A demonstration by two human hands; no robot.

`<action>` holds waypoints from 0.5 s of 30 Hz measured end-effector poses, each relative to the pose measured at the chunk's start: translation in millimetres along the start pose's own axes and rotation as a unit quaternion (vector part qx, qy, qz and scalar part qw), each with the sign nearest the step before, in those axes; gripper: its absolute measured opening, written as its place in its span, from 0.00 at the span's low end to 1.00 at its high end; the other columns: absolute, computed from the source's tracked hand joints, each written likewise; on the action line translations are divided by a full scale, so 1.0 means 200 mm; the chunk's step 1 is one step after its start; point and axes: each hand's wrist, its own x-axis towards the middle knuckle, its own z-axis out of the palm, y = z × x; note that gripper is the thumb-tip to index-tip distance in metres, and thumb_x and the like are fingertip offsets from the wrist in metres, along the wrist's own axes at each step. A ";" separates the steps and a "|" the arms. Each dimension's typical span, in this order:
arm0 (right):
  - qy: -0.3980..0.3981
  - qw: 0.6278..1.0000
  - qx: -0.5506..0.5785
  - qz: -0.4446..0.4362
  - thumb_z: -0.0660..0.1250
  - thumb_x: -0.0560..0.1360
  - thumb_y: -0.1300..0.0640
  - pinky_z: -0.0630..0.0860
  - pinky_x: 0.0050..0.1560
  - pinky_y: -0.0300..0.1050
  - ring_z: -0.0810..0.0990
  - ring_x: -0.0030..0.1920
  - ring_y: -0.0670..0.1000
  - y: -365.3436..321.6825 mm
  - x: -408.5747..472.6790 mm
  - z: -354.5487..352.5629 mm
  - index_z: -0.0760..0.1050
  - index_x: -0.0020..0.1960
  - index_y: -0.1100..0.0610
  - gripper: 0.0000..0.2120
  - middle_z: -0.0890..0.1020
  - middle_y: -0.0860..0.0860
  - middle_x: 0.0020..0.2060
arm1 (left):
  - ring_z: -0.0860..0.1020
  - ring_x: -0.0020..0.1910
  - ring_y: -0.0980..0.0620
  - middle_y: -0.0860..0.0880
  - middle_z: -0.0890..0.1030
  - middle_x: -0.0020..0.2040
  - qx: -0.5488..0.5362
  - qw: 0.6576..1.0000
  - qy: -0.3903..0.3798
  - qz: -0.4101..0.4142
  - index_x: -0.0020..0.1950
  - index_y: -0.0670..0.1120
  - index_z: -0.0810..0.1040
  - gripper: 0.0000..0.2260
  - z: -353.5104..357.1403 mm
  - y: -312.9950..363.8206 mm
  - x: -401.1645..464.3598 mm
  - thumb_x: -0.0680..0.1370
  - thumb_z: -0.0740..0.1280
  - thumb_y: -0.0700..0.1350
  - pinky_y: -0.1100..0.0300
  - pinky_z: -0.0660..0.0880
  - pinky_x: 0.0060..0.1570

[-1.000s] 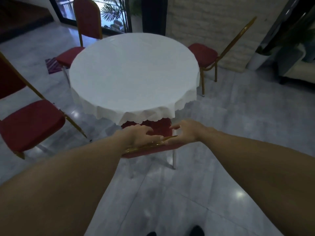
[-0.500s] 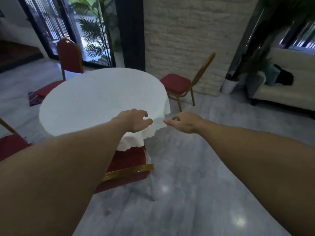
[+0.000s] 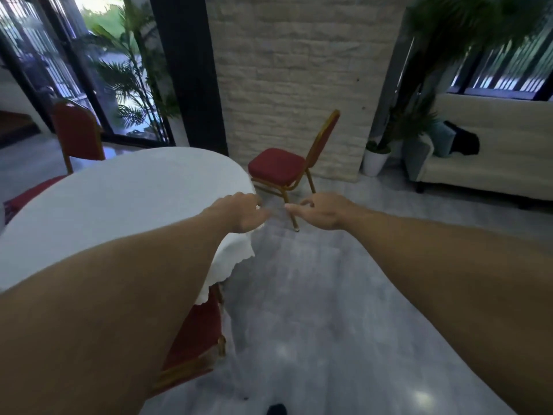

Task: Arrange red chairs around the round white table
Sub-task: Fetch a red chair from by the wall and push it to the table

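The round white table fills the left half of the head view. Pushed under its near edge is a red chair with a gold frame, partly hidden by my left forearm. A second red chair stands apart from the table by the brick wall, its back turned to the right. A third red chair stands behind the table at the far left. My left hand hovers over the table's right edge, fingers loosely curled, holding nothing. My right hand is stretched out beside it, fingers apart, in front of the second chair.
A white brick wall and a dark pillar rise straight ahead. A cream sofa and a white potted plant stand at the right. Glass doors with palms are at the far left. Grey tiled floor lies between me and the second chair.
Both hands let go of the near chair's back and lifted. My view swung up and right, so the table moved left and the chair by the wall came to the middle.
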 end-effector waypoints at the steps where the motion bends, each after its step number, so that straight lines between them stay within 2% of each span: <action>1: 0.003 1.000 -0.003 -0.002 0.49 0.73 0.17 0.73 0.59 0.53 0.78 0.63 0.56 0.03 0.04 -0.03 0.78 0.70 0.54 0.48 0.81 0.55 0.68 | 0.73 0.69 0.39 0.44 0.74 0.73 0.001 1.000 0.001 0.001 0.75 0.50 0.70 0.30 -0.01 0.02 0.06 0.78 0.53 0.63 0.45 0.69 0.64; 6: 0.004 1.000 -0.013 0.027 0.48 0.74 0.18 0.72 0.67 0.56 0.75 0.70 0.59 0.20 0.26 -0.22 0.72 0.76 0.54 0.49 0.75 0.55 0.74 | 0.75 0.64 0.40 0.42 0.75 0.71 -0.004 0.999 0.013 0.036 0.69 0.49 0.75 0.23 -0.09 0.15 0.43 0.80 0.55 0.59 0.49 0.69 0.56; 8: 0.004 0.999 -0.006 0.033 0.48 0.76 0.20 0.71 0.70 0.57 0.73 0.72 0.59 0.27 0.34 -0.29 0.71 0.78 0.53 0.47 0.73 0.56 0.76 | 0.76 0.63 0.39 0.41 0.77 0.69 -0.007 0.999 0.012 0.048 0.69 0.49 0.75 0.24 -0.12 0.19 0.58 0.79 0.54 0.59 0.50 0.69 0.54; 12: 0.015 0.998 0.018 0.050 0.49 0.76 0.20 0.68 0.70 0.55 0.71 0.75 0.59 0.39 0.49 -0.39 0.68 0.80 0.55 0.48 0.71 0.55 0.78 | 0.76 0.62 0.40 0.43 0.78 0.67 -0.006 0.998 -0.009 0.067 0.69 0.50 0.75 0.28 -0.18 0.26 0.83 0.77 0.52 0.63 0.46 0.73 0.61; 15: 0.025 0.998 0.020 0.050 0.48 0.74 0.18 0.68 0.71 0.56 0.71 0.75 0.59 0.51 0.61 -0.46 0.66 0.81 0.56 0.52 0.70 0.55 0.79 | 0.76 0.63 0.40 0.43 0.77 0.68 -0.005 0.998 -0.014 0.062 0.70 0.50 0.74 0.32 -0.22 0.32 1.01 0.75 0.51 0.67 0.44 0.73 0.62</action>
